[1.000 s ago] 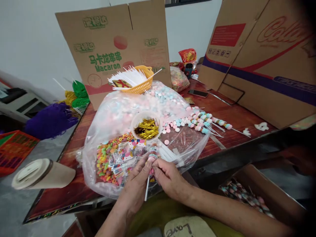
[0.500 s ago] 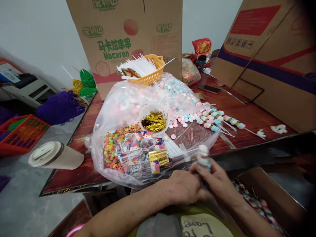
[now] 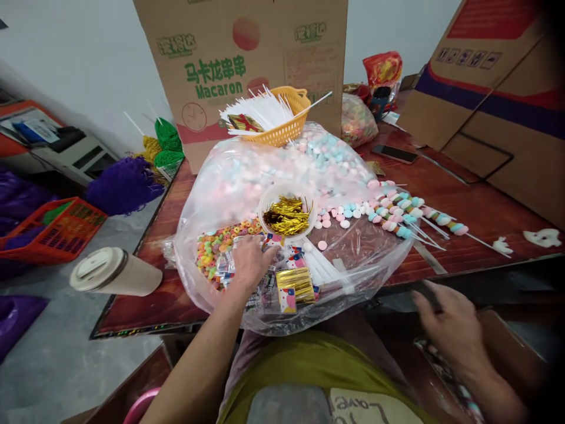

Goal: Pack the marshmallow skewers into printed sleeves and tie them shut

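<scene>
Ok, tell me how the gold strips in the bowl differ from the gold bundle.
The gold strips lie jumbled at many angles; the gold bundle is straight and neatly lined up. The gold strips sit inside the bowl; the gold bundle lies outside it, nearer the person. Both look shiny gold.

By L hand (image 3: 251, 259): packets (image 3: 263, 288) clear glossy plastic. Just beyond it: tub (image 3: 286, 188) smooth translucent plastic, tinsel (image 3: 289, 218) shiny, metallic-lkg. Farther off: basket (image 3: 282, 133) plastic, box (image 3: 212, 29) matt cardbd. Left of it: cup (image 3: 139, 275) matt. All round: table (image 3: 132, 312) glossy, wood-lkg.
</scene>
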The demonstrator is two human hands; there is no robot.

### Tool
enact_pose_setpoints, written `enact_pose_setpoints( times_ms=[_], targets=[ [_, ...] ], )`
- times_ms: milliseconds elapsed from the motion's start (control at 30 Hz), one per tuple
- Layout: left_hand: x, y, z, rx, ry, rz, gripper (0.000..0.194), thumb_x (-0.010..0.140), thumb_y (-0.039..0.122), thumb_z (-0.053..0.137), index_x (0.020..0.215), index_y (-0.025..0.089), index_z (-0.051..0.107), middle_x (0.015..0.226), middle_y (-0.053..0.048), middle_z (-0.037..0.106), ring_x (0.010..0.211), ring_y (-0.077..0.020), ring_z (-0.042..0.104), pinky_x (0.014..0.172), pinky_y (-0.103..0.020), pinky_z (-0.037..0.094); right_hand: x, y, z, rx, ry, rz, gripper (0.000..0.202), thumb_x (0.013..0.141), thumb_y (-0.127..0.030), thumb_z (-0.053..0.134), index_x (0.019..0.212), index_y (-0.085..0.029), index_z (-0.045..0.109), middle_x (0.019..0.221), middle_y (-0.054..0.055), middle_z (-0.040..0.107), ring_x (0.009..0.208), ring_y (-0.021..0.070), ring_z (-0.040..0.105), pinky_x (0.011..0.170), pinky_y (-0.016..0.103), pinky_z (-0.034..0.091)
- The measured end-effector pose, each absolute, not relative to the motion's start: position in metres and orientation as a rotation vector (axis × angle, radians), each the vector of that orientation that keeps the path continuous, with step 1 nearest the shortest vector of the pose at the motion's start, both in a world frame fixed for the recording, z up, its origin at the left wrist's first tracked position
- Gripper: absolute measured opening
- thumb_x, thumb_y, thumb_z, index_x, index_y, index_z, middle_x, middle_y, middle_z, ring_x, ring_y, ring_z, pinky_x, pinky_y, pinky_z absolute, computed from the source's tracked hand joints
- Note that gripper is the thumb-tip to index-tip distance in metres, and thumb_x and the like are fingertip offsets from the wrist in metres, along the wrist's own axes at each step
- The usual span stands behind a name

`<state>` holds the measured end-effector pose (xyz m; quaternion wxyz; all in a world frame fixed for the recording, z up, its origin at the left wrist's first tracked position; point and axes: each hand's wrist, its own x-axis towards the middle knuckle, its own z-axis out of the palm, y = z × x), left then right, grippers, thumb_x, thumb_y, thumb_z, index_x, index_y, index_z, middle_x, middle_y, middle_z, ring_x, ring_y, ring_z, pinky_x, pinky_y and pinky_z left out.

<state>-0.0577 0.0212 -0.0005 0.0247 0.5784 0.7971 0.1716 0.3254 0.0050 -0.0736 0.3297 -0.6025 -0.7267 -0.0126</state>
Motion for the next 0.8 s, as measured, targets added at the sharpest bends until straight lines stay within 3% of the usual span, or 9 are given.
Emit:
enact_pose_setpoints(
  times_ms=[133,233,333,433,567,667,800],
  targets=[
    [-0.057,0.024,0.009,1.962,2.224,0.720,0.018,0.084,0.031,0.052,0.083,0.021,0.067,0.092,-0.006,0.066,0.091,-0.0206,0.057,0.084,-0.034,0.036,0.211,0.040,-0.019,-1.041,-1.992,-0.015,0.024,0.083,-0.025,0.053,0.105,-0.018,0.058,0.096,0.012,0.060,0.093,0.0240,0.055,0.083,0.042,0.044],
    [-0.057,0.011,0.037,2.271,1.807,0.585,0.020,0.086,0.027,0.048,0.077,0.021,0.065,0.077,-0.004,0.066,0.079,-0.0181,0.056,0.087,-0.035,0.034,0.156,0.043,0.024,-0.795,-2.090,0.145,0.034,0.081,-0.028,0.056,0.112,-0.014,0.055,0.112,0.016,0.055,0.107,0.0268,0.048,0.092,0.044,0.038],
    [-0.052,-0.002,0.056,2.300,1.582,0.599,0.016,0.085,0.024,0.047,0.081,0.020,0.063,0.078,-0.003,0.065,0.078,-0.0174,0.056,0.085,-0.034,0.035,0.130,0.044,0.036,-0.599,-2.241,0.453,0.014,0.085,-0.022,0.047,0.085,-0.016,0.059,0.085,0.009,0.060,0.084,0.0194,0.052,0.074,0.033,0.042],
    [-0.041,-0.006,0.050,2.004,1.595,0.810,0.015,0.081,0.028,0.054,0.093,0.020,0.060,0.085,-0.003,0.065,0.078,-0.0167,0.057,0.073,-0.028,0.041,0.128,0.044,0.022,-0.666,-2.131,0.622,0.020,0.086,-0.017,0.041,0.069,-0.018,0.051,0.067,0.003,0.052,0.069,0.0150,0.046,0.063,0.027,0.038],
    [-0.021,0.001,0.026,1.696,1.553,0.878,0.019,0.079,0.035,0.056,0.073,0.017,0.057,0.060,0.002,0.055,0.055,-0.0113,0.049,0.052,-0.021,0.036,0.151,0.040,0.007,-0.843,-1.971,0.731,0.013,0.083,-0.023,0.051,0.071,-0.018,0.048,0.070,0.001,0.049,0.069,0.0137,0.045,0.063,0.026,0.037],
    [-0.007,0.008,0.021,1.711,1.424,0.723,0.024,0.080,0.035,0.053,0.066,0.016,0.055,0.056,0.002,0.053,0.053,-0.0104,0.047,0.051,-0.020,0.035,0.171,0.039,0.009,-0.849,-1.957,0.959,0.011,0.079,-0.026,0.058,0.084,-0.018,0.053,0.082,0.002,0.054,0.076,0.0135,0.049,0.068,0.025,0.040],
    [0.007,0.015,0.025,1.740,1.309,0.616,0.024,0.081,0.037,0.051,0.069,0.016,0.056,0.061,0.002,0.054,0.057,-0.0109,0.048,0.053,-0.020,0.037,0.185,0.040,0.007,-0.822,-1.926,1.036,0.012,0.083,-0.022,0.051,0.072,-0.018,0.051,0.065,-0.002,0.051,0.062,0.0100,0.047,0.059,0.021,0.036]
  ],
)
